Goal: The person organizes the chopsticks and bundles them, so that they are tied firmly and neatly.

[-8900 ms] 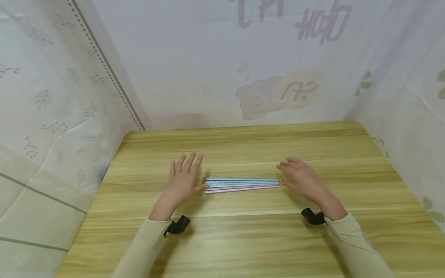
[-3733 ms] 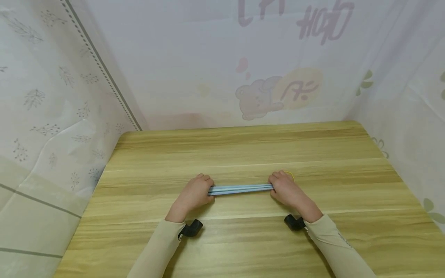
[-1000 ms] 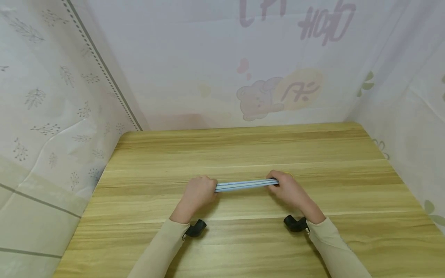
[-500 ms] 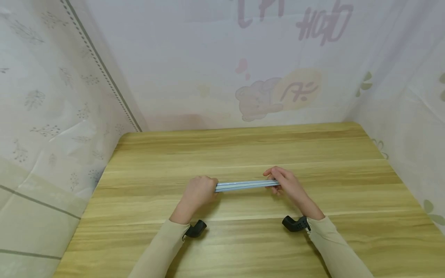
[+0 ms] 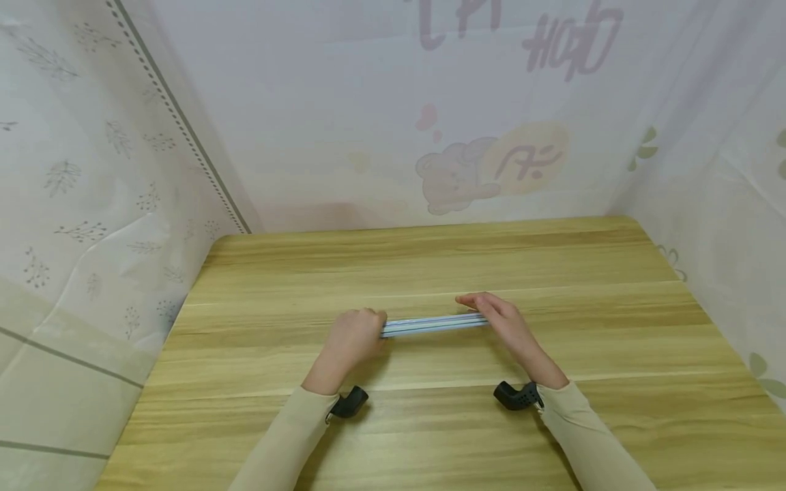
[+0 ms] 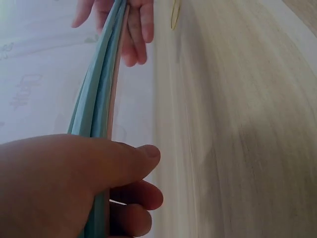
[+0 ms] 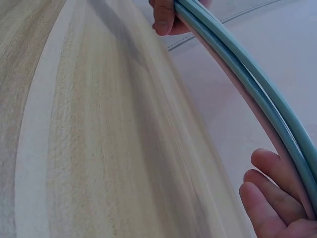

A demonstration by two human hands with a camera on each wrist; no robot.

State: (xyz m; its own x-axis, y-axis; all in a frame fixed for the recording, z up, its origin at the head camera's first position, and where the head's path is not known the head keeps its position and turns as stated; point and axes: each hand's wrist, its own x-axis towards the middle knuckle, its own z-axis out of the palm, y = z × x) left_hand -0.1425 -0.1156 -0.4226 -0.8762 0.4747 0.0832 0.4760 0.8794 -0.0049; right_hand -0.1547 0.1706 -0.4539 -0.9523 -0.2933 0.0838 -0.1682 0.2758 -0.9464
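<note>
In the head view, the sticks (image 5: 434,325) span between your left hand (image 5: 353,335) and right hand (image 5: 507,329), above the worktop (image 5: 430,273). In the left wrist view, your left fingers (image 6: 138,194) wrap the sticks; in the right wrist view, your right fingers (image 7: 272,196) stretch loosely against them.

Cream sleeves (image 5: 284,436), bent black wrist cameras (image 5: 351,402), small holes (image 5: 529,394) in the right one

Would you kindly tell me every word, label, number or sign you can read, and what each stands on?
None reads clearly.
Back cloth, upper right: lettering, perhaps starting "HO", rest unclear.
Back cloth, top edge: letters cut off.
Yellow patch by the printed bear: mark unreadable.
Left wrist view's pale background: writing blurred.
Sticks: no legible text.
</note>
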